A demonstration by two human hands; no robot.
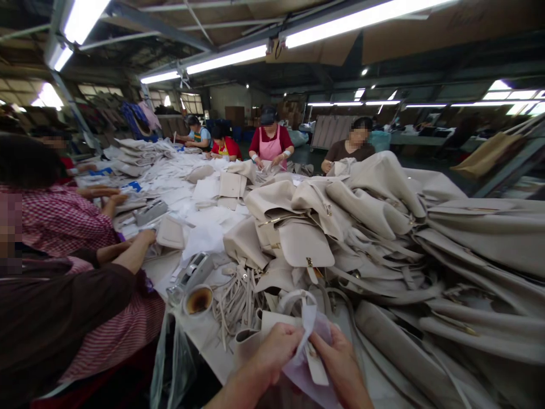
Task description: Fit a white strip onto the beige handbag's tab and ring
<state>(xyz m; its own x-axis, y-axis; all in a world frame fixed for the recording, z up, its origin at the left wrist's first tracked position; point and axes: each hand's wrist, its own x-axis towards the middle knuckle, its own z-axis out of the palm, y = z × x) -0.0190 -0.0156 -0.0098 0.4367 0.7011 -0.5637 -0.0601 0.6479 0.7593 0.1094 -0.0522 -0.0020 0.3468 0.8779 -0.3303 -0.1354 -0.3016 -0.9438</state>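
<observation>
As both hands work before the heaped bags [306, 244], the left hand [277, 346] pinches a thin white sheet [296, 372], and the right hand [339, 353] has its fingers closed on it too; a beige tab [317, 368] lies against the sheet between them. The step in hand looks like fitting the sheet around the tab; the next move seems to call for a steady pinch and a smooth fold. On the table [209, 347] sit loose straps [232, 304], a stained cup [198, 301] and a tape dispenser [195, 272]. Beyond, co-workers [273, 145] bend under tube lights [361, 24].
</observation>
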